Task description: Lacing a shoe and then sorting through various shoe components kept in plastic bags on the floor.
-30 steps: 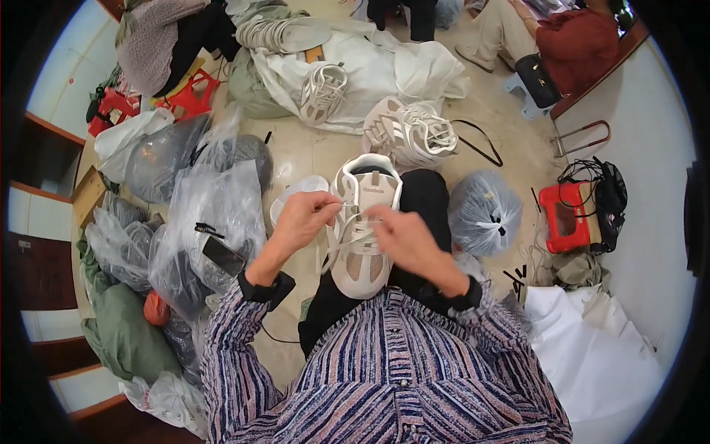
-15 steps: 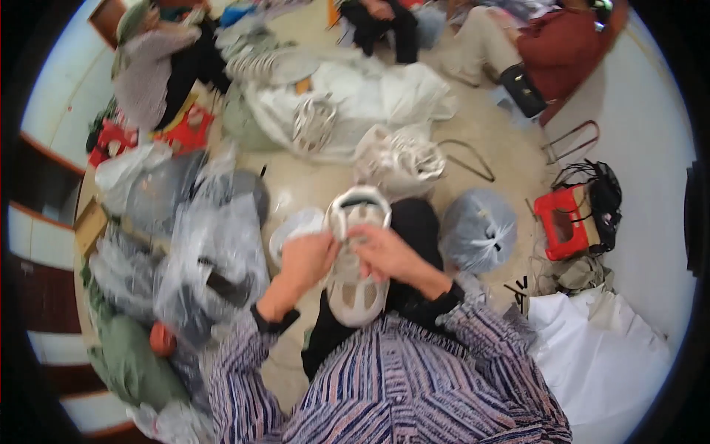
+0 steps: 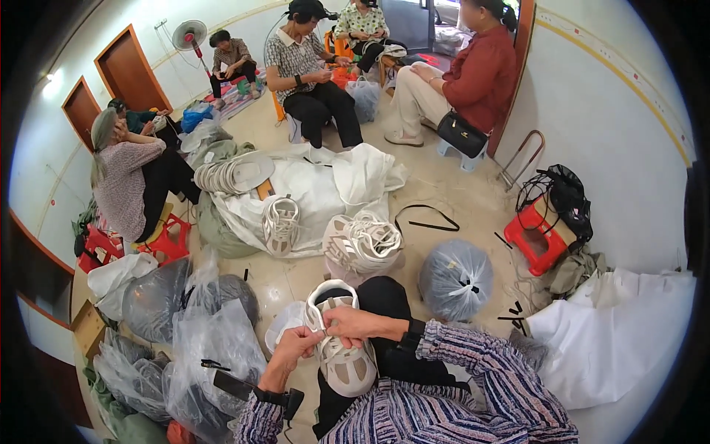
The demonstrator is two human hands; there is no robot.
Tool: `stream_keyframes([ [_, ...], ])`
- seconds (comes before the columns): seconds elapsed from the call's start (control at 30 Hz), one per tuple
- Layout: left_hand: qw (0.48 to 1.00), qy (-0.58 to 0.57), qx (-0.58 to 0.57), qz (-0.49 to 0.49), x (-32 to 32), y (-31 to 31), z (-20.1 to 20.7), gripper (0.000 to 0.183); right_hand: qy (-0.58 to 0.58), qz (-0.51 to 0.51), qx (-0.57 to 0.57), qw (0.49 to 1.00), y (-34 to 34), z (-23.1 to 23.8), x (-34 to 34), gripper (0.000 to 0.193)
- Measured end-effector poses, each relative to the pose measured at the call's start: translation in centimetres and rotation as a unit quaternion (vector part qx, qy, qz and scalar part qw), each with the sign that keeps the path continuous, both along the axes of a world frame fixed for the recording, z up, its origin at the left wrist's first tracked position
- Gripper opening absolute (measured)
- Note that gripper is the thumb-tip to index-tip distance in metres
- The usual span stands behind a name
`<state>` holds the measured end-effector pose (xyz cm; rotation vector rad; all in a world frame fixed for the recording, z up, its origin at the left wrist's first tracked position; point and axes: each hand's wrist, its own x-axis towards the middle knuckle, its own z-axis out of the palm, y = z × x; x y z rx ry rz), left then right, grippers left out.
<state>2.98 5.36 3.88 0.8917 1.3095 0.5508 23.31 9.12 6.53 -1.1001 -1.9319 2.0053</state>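
Head-worn fisheye looked forward and down from head height; left hand (image 3: 298, 344), right hand (image 3: 356, 324) and beige sneaker (image 3: 347, 368) sat close, low in frame; seated co-workers (image 3: 305, 70) showed farther off, near top; right wall (image 3: 599, 140) bowed.

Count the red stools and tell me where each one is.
3: one red stool under the person seated at left, another beside it, a third near the right wall. More may be hidden.

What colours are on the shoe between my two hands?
The shoe is off-white and greyish beige, shown best in the head view.
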Motion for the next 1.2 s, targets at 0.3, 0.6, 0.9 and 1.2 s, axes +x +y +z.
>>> stream_keyframes([
  [0.3,1.000,0.018,0.005,0.006,0.5,0.1,1.0,0.031,-0.014,0.025,-0.003,1.000,0.5,0.0,0.1,0.017],
  [0.6,0.974,0.015,0.108,-0.198,-3.4,-2.3,6.8,0.009,-0.228,-0.212,0.404,0.860,-0.7,0.2,7.4,0.017],
  [0.9,0.947,-0.033,0.317,-0.022,-3.9,-3.0,9.5,0.019,0.516,-0.370,-0.195,0.747,0.8,-0.6,6.8,0.023],
  [1.2,0.959,-0.007,0.253,-0.129,1.4,0.2,4.6,0.034,0.280,-0.722,0.155,0.613,0.2,-7.5,30.3,0.034],
])
